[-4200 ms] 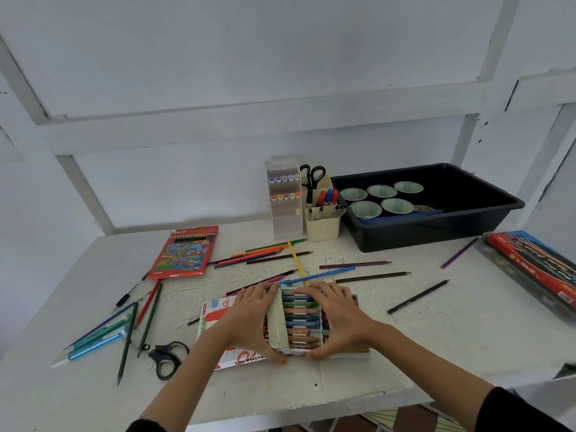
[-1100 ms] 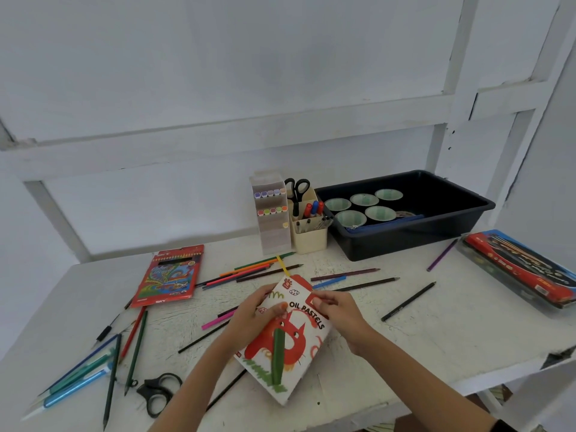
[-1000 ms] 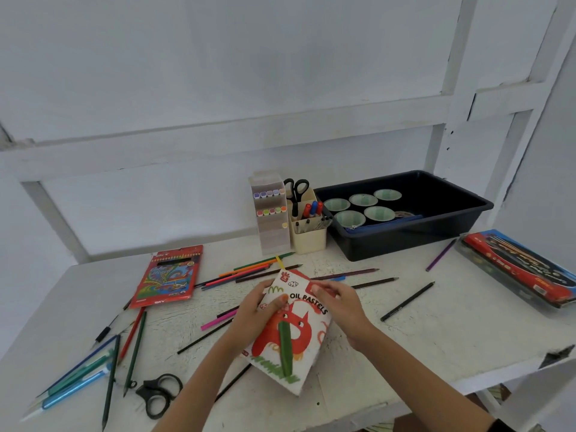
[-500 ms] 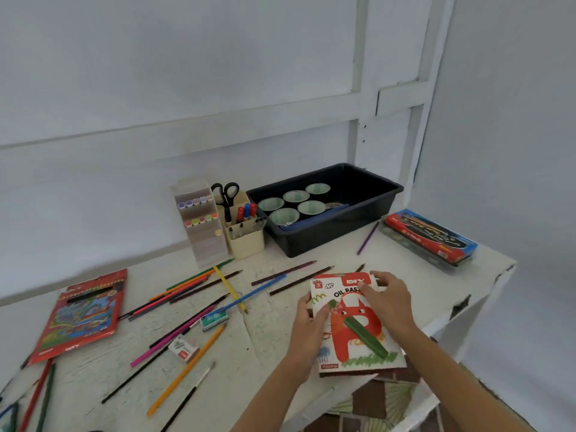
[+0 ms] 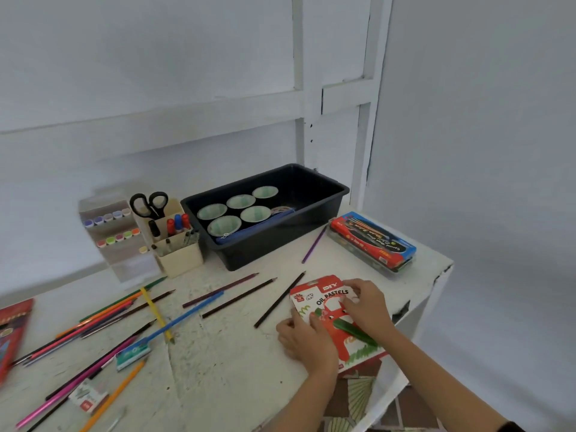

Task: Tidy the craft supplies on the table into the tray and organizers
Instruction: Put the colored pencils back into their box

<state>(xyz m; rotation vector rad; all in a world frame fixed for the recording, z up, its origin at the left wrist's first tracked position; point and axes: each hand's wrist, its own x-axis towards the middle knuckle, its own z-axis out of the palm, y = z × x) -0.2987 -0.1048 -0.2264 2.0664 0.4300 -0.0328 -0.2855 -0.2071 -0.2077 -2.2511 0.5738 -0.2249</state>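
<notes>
**Pastel box held at the bench's front right edge**

The oil pastels box (image 5: 330,299) lies flat on the bench (image 5: 224,363). The left hand (image 5: 304,339) grips its left side, and the right hand (image 5: 367,308) curls over its right. Loose pencils (image 5: 239,297) lie between the box and the black tray (image 5: 280,244). A red case (image 5: 372,240) sits just beyond.

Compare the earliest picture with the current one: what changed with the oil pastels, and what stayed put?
The oil pastels box, open at first with its crayons showing, is now closed, cover up. It moved right, from among the pencils to the right front corner of the table. The left hand and right hand kept their grip on it throughout. The black tray and its cups stayed put.
</notes>
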